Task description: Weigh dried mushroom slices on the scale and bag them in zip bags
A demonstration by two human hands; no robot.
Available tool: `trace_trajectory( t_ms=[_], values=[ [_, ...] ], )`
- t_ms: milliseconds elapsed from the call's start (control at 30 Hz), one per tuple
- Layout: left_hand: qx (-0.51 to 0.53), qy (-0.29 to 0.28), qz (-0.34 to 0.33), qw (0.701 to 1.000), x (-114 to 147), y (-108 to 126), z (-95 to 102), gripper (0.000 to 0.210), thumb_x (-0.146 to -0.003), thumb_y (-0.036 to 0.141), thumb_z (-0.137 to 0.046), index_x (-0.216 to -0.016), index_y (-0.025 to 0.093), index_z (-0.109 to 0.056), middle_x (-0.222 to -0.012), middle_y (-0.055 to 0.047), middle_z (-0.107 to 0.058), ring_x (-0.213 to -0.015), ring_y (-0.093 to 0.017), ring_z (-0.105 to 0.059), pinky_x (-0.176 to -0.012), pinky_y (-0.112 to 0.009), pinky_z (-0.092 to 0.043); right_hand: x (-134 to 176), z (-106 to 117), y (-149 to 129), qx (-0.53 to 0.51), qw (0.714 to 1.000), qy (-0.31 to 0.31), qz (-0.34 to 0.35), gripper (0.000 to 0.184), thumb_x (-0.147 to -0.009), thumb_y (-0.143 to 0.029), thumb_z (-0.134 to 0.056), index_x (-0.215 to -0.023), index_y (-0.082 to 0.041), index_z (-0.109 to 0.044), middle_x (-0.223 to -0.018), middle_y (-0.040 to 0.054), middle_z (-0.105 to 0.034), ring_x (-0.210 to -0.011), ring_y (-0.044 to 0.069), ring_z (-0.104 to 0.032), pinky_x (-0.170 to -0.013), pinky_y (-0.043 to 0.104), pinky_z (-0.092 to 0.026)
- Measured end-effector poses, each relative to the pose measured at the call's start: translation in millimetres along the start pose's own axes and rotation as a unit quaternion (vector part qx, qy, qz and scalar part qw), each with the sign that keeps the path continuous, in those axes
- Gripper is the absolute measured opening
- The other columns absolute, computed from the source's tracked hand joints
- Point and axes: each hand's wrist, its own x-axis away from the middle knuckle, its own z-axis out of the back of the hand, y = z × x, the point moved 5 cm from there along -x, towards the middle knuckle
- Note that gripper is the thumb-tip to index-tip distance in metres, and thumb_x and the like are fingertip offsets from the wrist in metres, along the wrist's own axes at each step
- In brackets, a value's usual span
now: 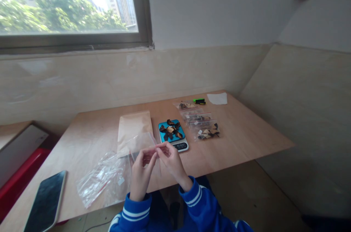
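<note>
Both hands meet over the front of the table, pinching a clear zip bag [142, 140] near its red-lined opening. My left hand [143, 168] grips it from the left, fingers closed. Thumb and fingertips of my right hand [171, 160] press together on the same edge. Just beyond them sits a kitchen scale [161, 137] with a blue top and a lit display, too small to read. Dark, curled dried pieces [170, 129] lie spread on the scale. A brown paper envelope [134, 124] lies flat behind the bag.
Several filled zip bags [208, 131] lie in a row right of the scale. Green-and-black-handled tools [199, 101] and a white paper [217, 98] are at the back. Loose clear bags [102, 177] and a tablet-like device [46, 202] lie on the left of the wooden table [246, 140].
</note>
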Motion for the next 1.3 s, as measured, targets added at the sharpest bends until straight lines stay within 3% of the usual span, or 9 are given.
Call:
trace_trajectory(
  t_ms=[200,400,567,667,733,833,967,1200,1300],
  values=[
    [-0.113,-0.008,-0.036,0.993,0.8,0.4,0.2,0.022,-0.086,0.041,-0.055,-0.082,0.020,-0.057,-0.074,-0.001,-0.063,-0.066,-0.015,-0.061,-0.061,-0.027,-0.050,-1.2,2.7,8.5,0.026,1.000,0.005,-0.005,0.018,-0.081,-0.036,-0.063,-0.085,-0.018,-0.061,-0.081,0.0038,-0.069,-0.078,0.018,-0.067,-0.072,0.030,-0.053],
    [-0.158,0.101,-0.056,0.981,2.0,-0.5,22.8,0.018,-0.087,0.038,-0.050,-0.083,0.021,-0.050,-0.072,0.000,-0.056,-0.063,-0.016,-0.059,-0.061,-0.031,-0.052,-18.6,56.0,20.2,0.005,0.987,0.157,-0.028,0.029,-0.071,-0.042,-0.070,-0.078,-0.018,-0.056,-0.064,0.0001,-0.063,-0.050,0.012,-0.055,-0.048,0.024,-0.045],
    [-0.157,0.105,-0.131,0.973,1.9,22.7,15.0,0.014,-0.088,0.032,-0.051,-0.080,0.021,-0.049,-0.102,-0.010,-0.065,-0.073,-0.017,-0.064,-0.064,-0.032,-0.055,-21.8,71.8,16.6,-0.002,0.993,0.117,-0.023,0.031,-0.073,-0.045,-0.069,-0.082,-0.019,-0.055,-0.065,-0.0013,-0.062,-0.045,0.010,-0.050,-0.041,0.021,-0.040],
    [-0.204,0.130,-0.211,0.947,7.3,42.4,12.8,0.014,-0.085,0.026,-0.055,-0.074,0.020,-0.050,-0.125,-0.014,-0.061,-0.077,-0.015,-0.064,-0.075,-0.035,-0.055,-21.9,67.7,15.0,0.044,0.997,0.059,0.002,0.029,-0.082,-0.047,-0.060,-0.089,-0.019,-0.058,-0.072,0.0008,-0.064,-0.057,0.013,-0.058,-0.051,0.024,-0.047],
    [-0.202,0.117,-0.228,0.945,11.1,47.0,13.1,0.013,-0.085,0.023,-0.054,-0.072,0.020,-0.051,-0.128,-0.013,-0.062,-0.067,-0.012,-0.060,-0.068,-0.031,-0.055,-25.1,69.2,15.8,0.129,0.989,0.055,0.044,0.027,-0.088,-0.045,-0.053,-0.093,-0.020,-0.060,-0.085,0.0049,-0.067,-0.078,0.018,-0.063,-0.069,0.030,-0.052],
    [-0.171,0.116,-0.201,0.957,15.2,42.7,18.4,0.014,-0.086,0.024,-0.051,-0.072,0.020,-0.053,-0.117,-0.010,-0.068,-0.059,-0.009,-0.057,-0.051,-0.023,-0.049,-34.4,80.1,20.6,0.302,0.935,0.139,0.125,0.022,-0.089,-0.035,-0.050,-0.098,-0.019,-0.062,-0.103,0.0107,-0.064,-0.103,0.025,-0.056,-0.094,0.043,-0.044],
    [-0.171,0.139,-0.125,0.967,13.7,31.2,26.1,0.016,-0.084,0.027,-0.053,-0.092,0.020,-0.064,-0.081,-0.002,-0.070,-0.053,-0.009,-0.056,-0.042,-0.018,-0.045,-53.1,90.1,40.7,0.426,0.871,0.211,0.124,0.027,-0.081,-0.021,-0.051,-0.106,-0.014,-0.058,-0.108,0.0174,-0.058,-0.106,0.031,-0.050,-0.095,0.052,-0.039],
    [-0.211,0.156,-0.128,0.956,-0.7,37.5,23.1,0.036,-0.083,0.025,-0.052,-0.117,0.020,-0.062,-0.066,0.004,-0.051,-0.052,-0.009,-0.050,-0.055,-0.021,-0.049,-67.8,93.9,52.3,0.393,0.893,0.197,0.099,0.019,-0.078,-0.013,-0.051,-0.094,-0.018,-0.061,-0.098,0.0126,-0.062,-0.100,0.028,-0.053,-0.094,0.047,-0.041],
    [-0.225,0.156,-0.100,0.957,-7.8,36.2,17.2,0.034,-0.081,0.027,-0.051,-0.113,0.020,-0.063,-0.061,0.006,-0.048,-0.049,-0.010,-0.051,-0.057,-0.024,-0.049,-67.5,100.1,47.1,0.357,0.909,0.195,0.089,0.017,-0.076,-0.013,-0.052,-0.088,-0.017,-0.063,-0.094,0.0119,-0.065,-0.097,0.027,-0.056,-0.093,0.047,-0.043]
  ],
)
